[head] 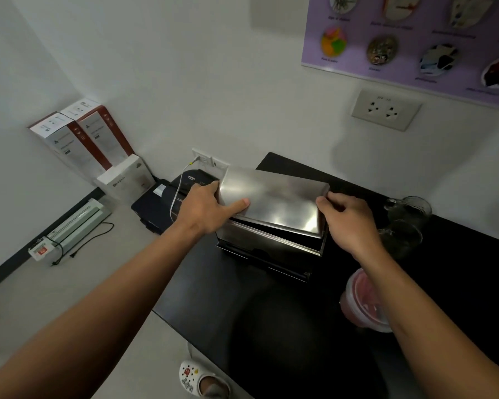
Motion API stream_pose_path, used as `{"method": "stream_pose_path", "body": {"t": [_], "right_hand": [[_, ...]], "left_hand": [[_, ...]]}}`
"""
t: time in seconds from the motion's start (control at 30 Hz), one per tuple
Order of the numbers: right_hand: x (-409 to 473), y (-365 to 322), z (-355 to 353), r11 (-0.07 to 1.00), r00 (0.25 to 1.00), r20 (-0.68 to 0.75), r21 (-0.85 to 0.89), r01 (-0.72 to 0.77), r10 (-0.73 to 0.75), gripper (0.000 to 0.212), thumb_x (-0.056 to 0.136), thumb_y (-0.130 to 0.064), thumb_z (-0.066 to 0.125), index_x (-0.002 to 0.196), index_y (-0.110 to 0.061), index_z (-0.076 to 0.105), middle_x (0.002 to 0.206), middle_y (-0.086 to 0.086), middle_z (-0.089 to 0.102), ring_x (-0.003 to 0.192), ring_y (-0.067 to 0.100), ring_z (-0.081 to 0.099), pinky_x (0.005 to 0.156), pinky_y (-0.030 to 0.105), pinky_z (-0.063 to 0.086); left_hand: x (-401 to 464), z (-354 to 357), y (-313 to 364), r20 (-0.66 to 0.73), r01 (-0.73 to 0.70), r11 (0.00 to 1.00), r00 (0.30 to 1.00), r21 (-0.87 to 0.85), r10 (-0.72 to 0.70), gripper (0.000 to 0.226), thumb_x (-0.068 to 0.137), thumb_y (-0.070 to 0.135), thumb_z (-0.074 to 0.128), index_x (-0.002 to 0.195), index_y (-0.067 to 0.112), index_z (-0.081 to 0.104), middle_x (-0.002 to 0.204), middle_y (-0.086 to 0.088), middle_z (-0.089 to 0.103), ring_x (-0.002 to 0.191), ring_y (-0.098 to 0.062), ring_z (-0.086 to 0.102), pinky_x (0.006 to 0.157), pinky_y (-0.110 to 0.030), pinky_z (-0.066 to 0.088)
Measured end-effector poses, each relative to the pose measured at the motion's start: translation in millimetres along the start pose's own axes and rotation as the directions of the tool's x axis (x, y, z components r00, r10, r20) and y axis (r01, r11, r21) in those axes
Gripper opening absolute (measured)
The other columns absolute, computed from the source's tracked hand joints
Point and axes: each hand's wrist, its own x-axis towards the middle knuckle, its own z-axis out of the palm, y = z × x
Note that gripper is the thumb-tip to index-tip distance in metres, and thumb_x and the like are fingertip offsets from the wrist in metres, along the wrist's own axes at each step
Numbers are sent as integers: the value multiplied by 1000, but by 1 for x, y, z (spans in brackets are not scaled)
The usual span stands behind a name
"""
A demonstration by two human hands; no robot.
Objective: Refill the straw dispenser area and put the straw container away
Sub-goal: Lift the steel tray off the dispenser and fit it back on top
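A stainless steel straw dispenser (268, 240) stands on the black counter (242, 306). Its shiny metal lid (274, 201) sits tilted on top of the box, with a dark gap showing under the front edge. My left hand (211, 207) grips the lid's left end, thumb lying on its top. My right hand (349, 218) holds the lid's right end with curled fingers. A clear plastic container with a pink content (363, 303) stands on the counter to the right, partly behind my right forearm. No straws are visible.
Glass mugs (406, 223) stand right of the dispenser near the wall. A black device with a white cable (185, 182) sits left of it, beyond the counter's edge. Boxes (84, 139) and a laminator (72, 226) lie on the floor at left. A wall socket (385, 110) is above.
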Motion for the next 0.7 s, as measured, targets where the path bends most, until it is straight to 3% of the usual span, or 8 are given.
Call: {"method": "stream_pose_path", "body": {"t": [0.07,0.1,0.13,0.27,0.4,0.57,0.63,0.7], "right_hand": [[0,1,1,1000,1000,-3,9,24,-24,41,98,-32,68,97,8,68,88,17,68,91,5,61,74,27,49],[0,1,0,1000,1000,2,-2,30,-30,41,98,-32,67,91,8,67,83,22,66,80,19,65,65,24,49],[0,3,-1,999,999,10,-21,31,-31,42,98,-33,66,84,6,64,78,22,64,66,23,61,56,20,45],[-3,10,-1,999,998,67,-41,-13,15,40,99,-37,64,79,-2,61,73,10,55,58,4,50,51,11,37],[-3,20,-1,999,995,92,7,-33,32,33,100,-38,64,77,-13,65,61,-11,58,55,2,55,51,8,39],[-5,19,-4,999,990,134,-12,-40,42,26,100,-42,62,86,-22,70,68,-14,66,63,-1,62,57,12,42],[-6,18,-5,999,986,160,-15,-47,49,28,101,-43,62,107,-20,75,92,-10,74,84,2,68,73,21,46],[-8,14,-6,998,983,173,-21,-57,60,45,102,-44,61,136,-16,68,123,0,73,113,16,68,91,28,49]], "left_hand": [[0,3,0,-4,-15,1000,1000,4,15,57,81,74,70,97,19,66,86,-1,70,97,-30,70,90,-45,59],[1,5,0,-3,-25,1000,1000,-7,25,56,81,72,71,97,19,67,85,0,70,97,-30,70,90,-45,59],[1,8,0,6,-30,999,1000,-20,30,55,82,71,72,98,19,67,85,-1,69,99,-30,70,90,-45,59],[5,11,-4,44,-30,998,998,-63,32,64,80,70,73,121,21,68,107,-12,70,110,-31,65,96,-47,59],[8,13,-7,37,-49,997,998,-53,51,60,80,69,73,119,23,68,104,-13,70,112,-34,63,96,-48,58],[8,16,-11,36,-66,992,997,-104,70,64,83,63,76,127,18,67,116,-12,69,117,-29,62,100,-44,57],[9,18,-13,26,-86,991,996,-106,89,62,84,61,75,127,18,67,115,-8,70,111,-25,65,94,-39,58],[10,20,-15,20,-88,987,996,-133,92,60,86,60,75,127,18,67,107,3,71,97,-12,69,77,-18,54]]}}
